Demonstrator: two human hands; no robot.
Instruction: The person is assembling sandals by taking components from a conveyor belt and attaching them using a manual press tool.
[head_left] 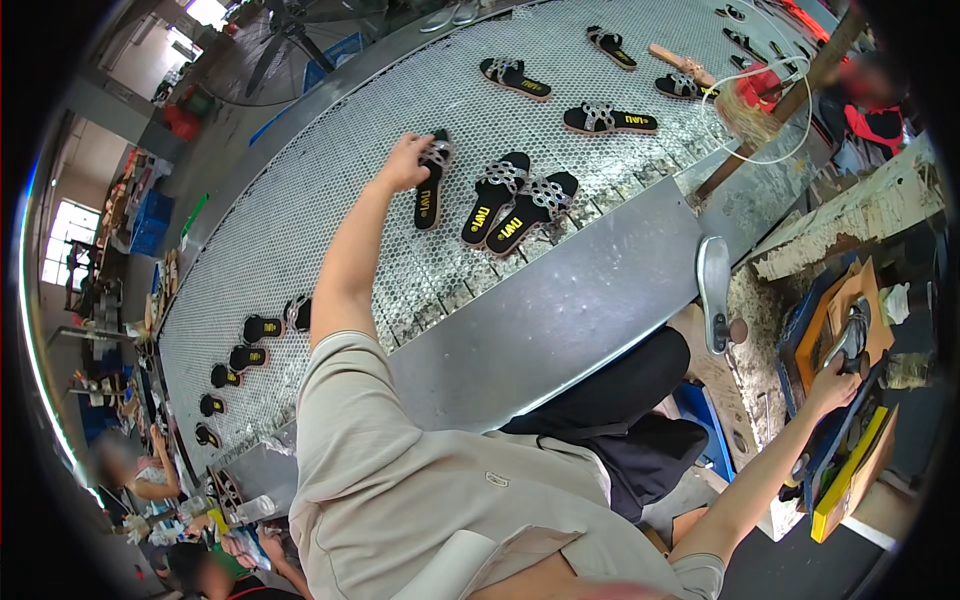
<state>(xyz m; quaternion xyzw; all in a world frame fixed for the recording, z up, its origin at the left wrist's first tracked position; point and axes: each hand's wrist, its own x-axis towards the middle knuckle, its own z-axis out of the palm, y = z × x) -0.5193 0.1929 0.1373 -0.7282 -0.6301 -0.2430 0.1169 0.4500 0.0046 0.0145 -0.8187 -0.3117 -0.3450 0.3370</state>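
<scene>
Head view: left hand (405, 163) is extended over the perforated conveyor (330, 190), fingers curled onto the toe end of a black sandal (430, 180). The sandal's long axis runs from the fingers back toward the person. Right hand (835, 385) is far off, closed around another sandal (850, 340) at the workbench (745, 400).

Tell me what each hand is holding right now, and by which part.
The left hand grips a black sandal by its strap end on the mesh conveyor. The right hand touches another sandal at the workstation; its exact hold cannot be told.
</scene>
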